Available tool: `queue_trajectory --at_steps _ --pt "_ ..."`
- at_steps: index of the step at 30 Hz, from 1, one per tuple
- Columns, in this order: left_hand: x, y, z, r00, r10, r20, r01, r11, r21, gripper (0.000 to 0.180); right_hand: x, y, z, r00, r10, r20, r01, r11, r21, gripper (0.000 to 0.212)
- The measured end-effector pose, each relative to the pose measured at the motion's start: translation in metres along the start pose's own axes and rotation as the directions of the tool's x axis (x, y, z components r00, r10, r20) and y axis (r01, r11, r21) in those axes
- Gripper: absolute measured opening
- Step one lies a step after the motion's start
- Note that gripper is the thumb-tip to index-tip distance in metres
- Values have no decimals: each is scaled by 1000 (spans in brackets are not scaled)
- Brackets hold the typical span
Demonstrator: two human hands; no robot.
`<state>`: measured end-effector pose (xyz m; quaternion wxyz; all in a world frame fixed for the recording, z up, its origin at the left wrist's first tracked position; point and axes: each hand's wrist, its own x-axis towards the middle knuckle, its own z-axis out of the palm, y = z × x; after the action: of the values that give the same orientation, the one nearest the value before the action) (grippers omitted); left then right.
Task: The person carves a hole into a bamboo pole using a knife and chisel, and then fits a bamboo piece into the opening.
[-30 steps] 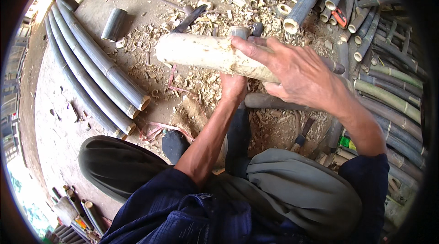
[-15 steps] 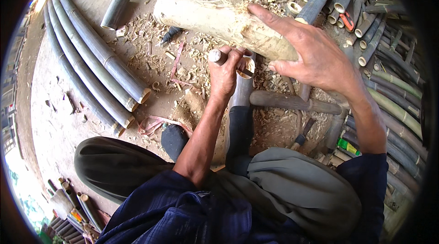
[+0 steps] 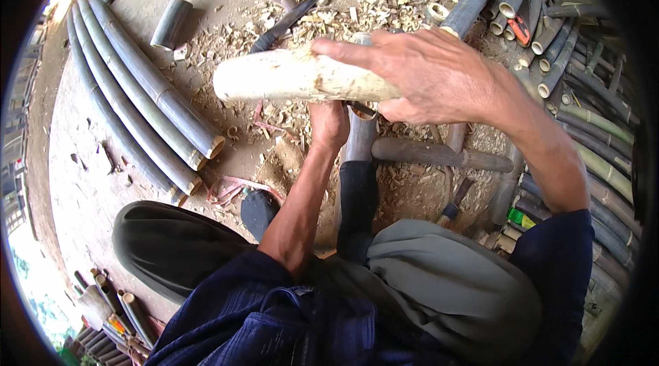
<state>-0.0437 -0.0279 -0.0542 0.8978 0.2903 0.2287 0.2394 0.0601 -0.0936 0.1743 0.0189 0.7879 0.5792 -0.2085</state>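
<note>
Across the middle lies a thick, pale wooden club (image 3: 264, 76), one end pointing left. My right hand (image 3: 425, 78) grips its right part, index finger stretched along the top. Below it, my left hand (image 3: 329, 124) is a closed fist, its upper part hidden by the club. The bladed tool it held half a second ago is mostly covered, but a dark blade edge (image 3: 360, 109) shows at the mouth of an upright-looking grey bamboo tube (image 3: 360, 136). A dark sleeve-like covering (image 3: 357, 191) wraps the tube's lower part or stands against it.
Long bamboo poles (image 3: 147, 78) lie at left, a short bamboo piece (image 3: 171, 23) beyond them. A dark-bladed knife (image 3: 292, 21) rests among shavings. Right of the tube lies a round wooden bar (image 3: 439, 153). Bamboo stacks (image 3: 597, 133) line the right, with an orange-handled tool (image 3: 519, 31).
The club has come down and left, now covering the top of my left fist and its tool handle. My right hand moved left with it. The knife beyond has come into view.
</note>
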Motion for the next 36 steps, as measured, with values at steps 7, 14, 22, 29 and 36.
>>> queue_trajectory --at_steps 7,14,22,29,36 --pt "-5 1 3 991 60 117 -84 973 213 49 -17 -9 -12 993 77 -92 -45 951 307 102" --pt "-13 -1 13 989 -42 143 -15 927 374 32 -33 -2 -15 997 61 -56 -59 998 35 91" --pt "-20 -7 23 992 38 122 -86 907 412 24 -49 2 8 986 165 -28 -160 978 134 94" --pt "-26 9 18 999 -3 41 -9 961 275 24 -57 15 21 956 155 -248 -64 938 342 94" --pt "-20 5 15 999 26 23 -30 986 164 25 -48 11 9 976 205 -75 -172 934 314 100"
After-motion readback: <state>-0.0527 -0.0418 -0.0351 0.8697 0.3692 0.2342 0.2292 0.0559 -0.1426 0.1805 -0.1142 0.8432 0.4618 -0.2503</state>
